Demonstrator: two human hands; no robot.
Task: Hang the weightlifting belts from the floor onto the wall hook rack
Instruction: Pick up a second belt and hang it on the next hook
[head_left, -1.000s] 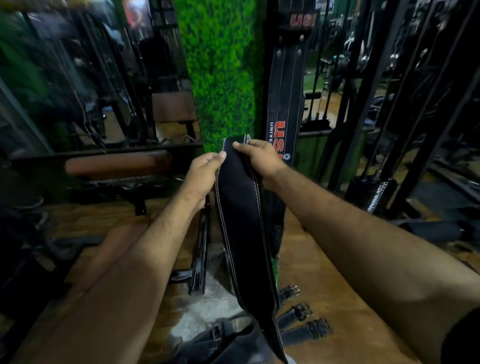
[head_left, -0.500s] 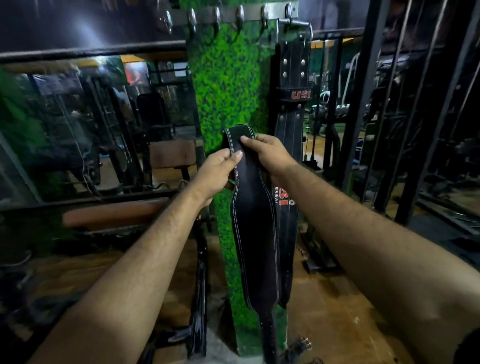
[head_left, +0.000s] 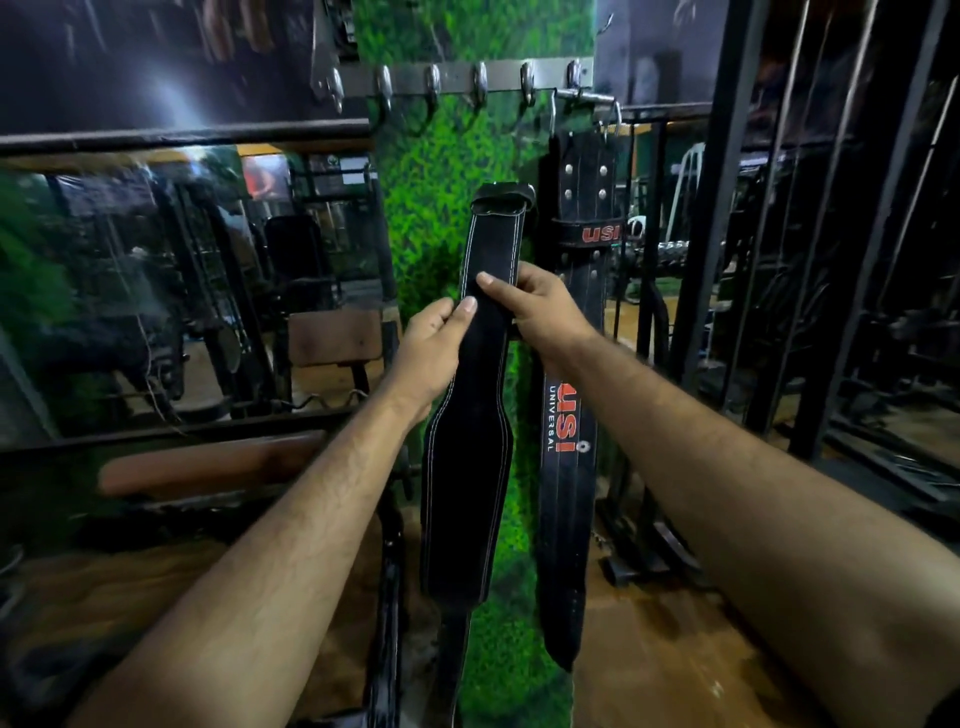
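The black belt (head_left: 475, 452) hangs straight up and down; I see the left hand (head_left: 428, 351) and right hand (head_left: 540, 312) pinching its upper part.

Both forearms stretched forward and up, left grip (head_left: 434, 345) and right grip (head_left: 540, 306) pinching the same strap, thumbs on its front face.

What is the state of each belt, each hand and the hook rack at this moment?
Plain black belt: held upright, below the hooks, not hung.
USI belt: hanging from the rack's right end.
Left hand: pinches the plain belt.
Right hand: grips the plain belt.
Hook rack: several hooks free.
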